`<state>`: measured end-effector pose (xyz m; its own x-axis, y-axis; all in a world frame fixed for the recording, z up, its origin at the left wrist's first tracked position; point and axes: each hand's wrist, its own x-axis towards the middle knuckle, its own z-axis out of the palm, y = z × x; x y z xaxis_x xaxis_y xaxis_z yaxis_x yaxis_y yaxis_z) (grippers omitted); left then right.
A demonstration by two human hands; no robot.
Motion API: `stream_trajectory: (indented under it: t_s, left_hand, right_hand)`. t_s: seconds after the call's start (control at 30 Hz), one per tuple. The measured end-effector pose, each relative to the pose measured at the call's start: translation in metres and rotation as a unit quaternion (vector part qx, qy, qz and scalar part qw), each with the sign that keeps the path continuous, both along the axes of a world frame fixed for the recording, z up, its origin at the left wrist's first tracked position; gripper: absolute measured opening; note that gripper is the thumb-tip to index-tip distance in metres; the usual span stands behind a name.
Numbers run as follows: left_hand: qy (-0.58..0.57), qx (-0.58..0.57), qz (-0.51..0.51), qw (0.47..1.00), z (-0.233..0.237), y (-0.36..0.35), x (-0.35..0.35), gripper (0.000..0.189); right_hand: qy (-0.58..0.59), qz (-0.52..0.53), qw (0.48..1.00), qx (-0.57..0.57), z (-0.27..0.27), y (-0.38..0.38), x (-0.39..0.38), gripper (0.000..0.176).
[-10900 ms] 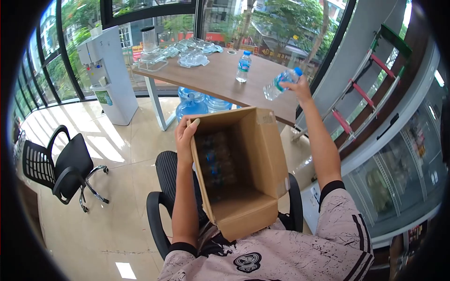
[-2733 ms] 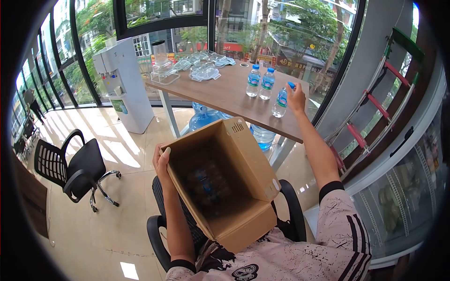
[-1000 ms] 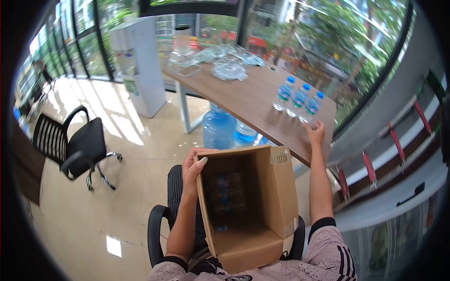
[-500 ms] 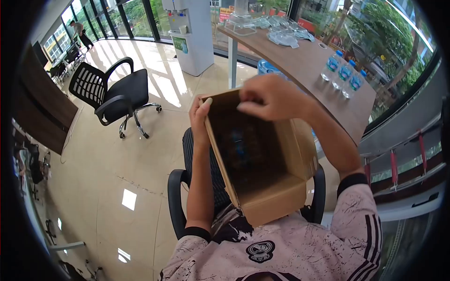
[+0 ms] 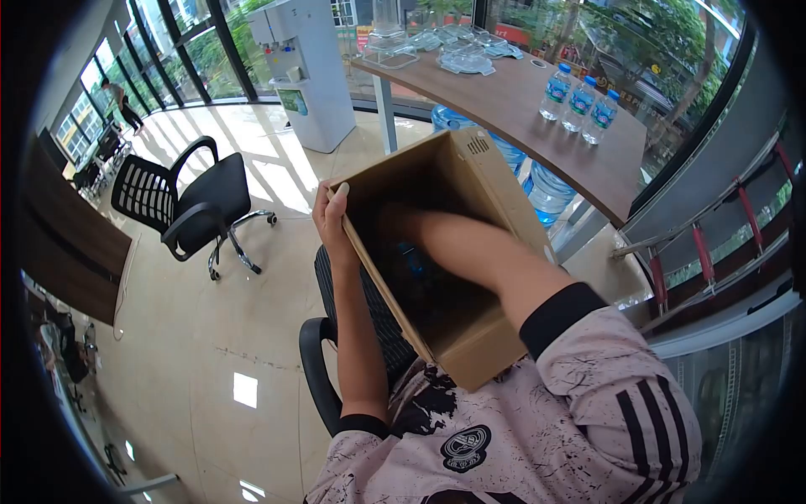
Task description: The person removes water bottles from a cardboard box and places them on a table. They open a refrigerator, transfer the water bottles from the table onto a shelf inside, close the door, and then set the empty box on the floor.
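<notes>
An open cardboard box [image 5: 504, 189] rests tilted on my lap, its opening facing me. My left hand [image 5: 333, 220] grips the box's left rim, thumb over the edge. Deep in the dark inside, my right hand [image 5: 401, 225] is reaching down; its fingers are lost in shadow. Beside it, something blue [image 5: 411, 260] shows at the bottom, too dark to make out.
Three water bottles [image 5: 580, 104] and clear plastic containers [image 5: 466, 57] stand on a wooden table [image 5: 504, 101] ahead. Large water jugs [image 5: 550, 191] sit below it. A black chair [image 5: 210, 193], a water dispenser [image 5: 306, 76] and a distant person [image 5: 123, 105] are at left.
My right hand has gone from above the box's opening down into it. The view has shifted, and my left hand still holds the rim.
</notes>
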<state>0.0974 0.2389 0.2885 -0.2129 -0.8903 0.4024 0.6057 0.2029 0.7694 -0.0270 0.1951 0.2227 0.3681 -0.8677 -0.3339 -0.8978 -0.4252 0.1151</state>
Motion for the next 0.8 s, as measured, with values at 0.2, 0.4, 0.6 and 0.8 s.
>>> stream_trajectory:
  t_s: [0.2, 0.4, 0.6, 0.8]
  left_hand:
    - [-0.016, -0.022, -0.014, 1.000, -0.005, 0.000, -0.008, 0.031]
    - [-0.014, -0.058, -0.077, 0.995, -0.007, -0.006, -0.051, 0.034]
    - [-0.022, -0.026, -0.150, 0.988, -0.006, -0.010, -0.086, 0.032]
    - [-0.014, -0.009, -0.233, 0.972, 0.000, -0.011, -0.128, 0.023]
  right_hand:
    - [-0.098, -0.105, 0.980, -0.136, -0.066, 0.006, -0.033, 0.038]
    - [-0.103, -0.153, 0.970, -0.160, -0.081, 0.022, -0.073, 0.040]
    - [-0.068, -0.151, 0.977, -0.137, -0.063, 0.032, -0.100, 0.041]
    - [0.008, -0.114, 0.991, -0.068, -0.019, 0.065, -0.131, 0.042]
